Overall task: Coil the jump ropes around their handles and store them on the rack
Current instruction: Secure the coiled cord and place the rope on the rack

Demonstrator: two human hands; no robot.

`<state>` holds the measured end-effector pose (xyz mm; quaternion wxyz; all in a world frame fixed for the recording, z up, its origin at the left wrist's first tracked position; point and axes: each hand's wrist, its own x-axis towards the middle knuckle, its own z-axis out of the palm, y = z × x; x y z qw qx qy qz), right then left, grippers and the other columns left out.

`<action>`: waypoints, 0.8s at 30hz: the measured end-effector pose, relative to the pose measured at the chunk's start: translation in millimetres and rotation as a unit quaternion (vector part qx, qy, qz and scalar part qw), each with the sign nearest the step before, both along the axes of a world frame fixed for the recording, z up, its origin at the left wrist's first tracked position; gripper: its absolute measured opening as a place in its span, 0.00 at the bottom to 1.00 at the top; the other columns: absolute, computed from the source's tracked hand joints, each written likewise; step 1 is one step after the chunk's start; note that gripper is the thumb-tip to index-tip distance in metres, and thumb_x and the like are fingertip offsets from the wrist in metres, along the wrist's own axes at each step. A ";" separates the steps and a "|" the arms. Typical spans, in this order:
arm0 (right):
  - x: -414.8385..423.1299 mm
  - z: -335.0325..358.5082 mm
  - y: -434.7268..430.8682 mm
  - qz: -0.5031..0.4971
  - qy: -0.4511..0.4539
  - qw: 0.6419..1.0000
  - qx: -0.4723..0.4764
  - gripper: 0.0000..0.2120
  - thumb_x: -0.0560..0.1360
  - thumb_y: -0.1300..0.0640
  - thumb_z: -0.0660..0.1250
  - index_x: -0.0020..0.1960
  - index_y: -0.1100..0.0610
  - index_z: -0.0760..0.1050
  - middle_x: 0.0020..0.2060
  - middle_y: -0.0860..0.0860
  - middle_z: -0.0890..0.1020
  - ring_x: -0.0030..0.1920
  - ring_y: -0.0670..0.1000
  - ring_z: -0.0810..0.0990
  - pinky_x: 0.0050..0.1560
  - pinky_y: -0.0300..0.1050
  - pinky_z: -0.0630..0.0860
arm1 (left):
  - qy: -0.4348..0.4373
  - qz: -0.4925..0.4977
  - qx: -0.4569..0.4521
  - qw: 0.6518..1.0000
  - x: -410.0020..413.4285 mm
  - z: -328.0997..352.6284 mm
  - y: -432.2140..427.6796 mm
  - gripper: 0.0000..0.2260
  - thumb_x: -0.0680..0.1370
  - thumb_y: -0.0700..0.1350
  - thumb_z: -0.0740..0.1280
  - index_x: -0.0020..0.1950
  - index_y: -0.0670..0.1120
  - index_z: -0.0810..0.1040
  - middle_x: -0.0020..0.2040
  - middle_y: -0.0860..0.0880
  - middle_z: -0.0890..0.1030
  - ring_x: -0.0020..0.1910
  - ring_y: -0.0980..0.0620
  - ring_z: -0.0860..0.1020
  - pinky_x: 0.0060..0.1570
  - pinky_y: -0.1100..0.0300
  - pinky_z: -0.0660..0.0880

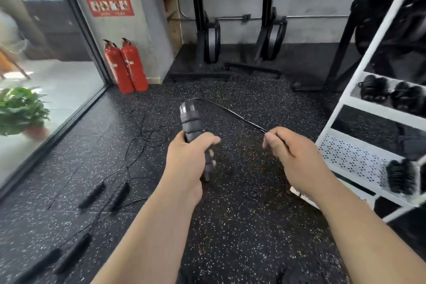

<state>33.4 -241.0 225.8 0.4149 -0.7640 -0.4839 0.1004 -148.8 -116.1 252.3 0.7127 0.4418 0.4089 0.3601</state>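
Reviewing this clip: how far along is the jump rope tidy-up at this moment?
Done: dark coiled bundles, likely finished ropes, sit on the white rack. In hand: the left hand grips a handle pair partly wound with rope, while the right hand pinches the loose cord. Left: two more jump ropes lie uncoiled on the floor.

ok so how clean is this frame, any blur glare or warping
Head view: wide-angle warping leans the rack and the window frame; daylight through it blows out the ground outside; the handles in the left hand are motion-smeared, and the floor handles are soft too; the rope to the right hand reads clearer.
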 end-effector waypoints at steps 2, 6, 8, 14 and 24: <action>3.0 -13.9 -1.9 -0.043 -0.001 0.999 -0.005 0.15 0.87 0.43 0.57 0.46 0.45 0.76 0.33 0.51 0.78 0.32 0.50 0.74 0.35 0.48 0.71 | -0.014 -0.048 -0.055 0.997 7.5 -10.7 -9.9 0.11 0.75 0.33 0.74 0.51 0.46 0.78 0.41 0.48 0.80 0.35 0.51 0.75 0.35 0.54 0.75; -4.8 -35.1 15.7 -0.069 0.004 0.997 -0.013 0.16 0.87 0.44 0.57 0.44 0.47 0.75 0.31 0.47 0.79 0.34 0.47 0.76 0.37 0.47 0.72 | -0.077 -0.091 -0.172 0.978 33.4 -38.0 -32.5 0.12 0.76 0.32 0.73 0.57 0.41 0.78 0.48 0.43 0.82 0.34 0.49 0.76 0.35 0.53 0.77; -8.8 -41.6 28.7 -0.051 0.014 0.999 -0.011 0.16 0.87 0.45 0.58 0.44 0.49 0.73 0.32 0.42 0.80 0.34 0.45 0.77 0.36 0.44 0.71 | -0.100 -0.099 -0.174 0.975 47.2 -43.6 -29.8 0.12 0.76 0.33 0.72 0.58 0.40 0.80 0.43 0.44 0.81 0.33 0.50 0.76 0.34 0.54 0.76; 2.2 -54.2 49.6 0.000 0.019 0.992 -0.122 0.16 0.83 0.60 0.61 0.59 0.40 0.77 0.34 0.44 0.82 0.35 0.43 0.81 0.40 0.44 0.79 | -0.080 -0.196 -0.121 0.970 63.9 -50.5 3.7 0.23 0.71 0.38 0.73 0.67 0.40 0.81 0.43 0.44 0.77 0.34 0.51 0.75 0.34 0.56 0.75; 54.9 -55.7 46.8 0.034 -0.019 0.985 -0.168 0.14 0.86 0.40 0.57 0.46 0.40 0.77 0.31 0.49 0.79 0.27 0.46 0.73 0.32 0.45 0.72 | -0.180 -0.015 -0.172 0.968 60.6 -49.1 80.8 0.20 0.76 0.36 0.68 0.69 0.42 0.80 0.60 0.46 0.84 0.36 0.55 0.75 0.36 0.59 0.75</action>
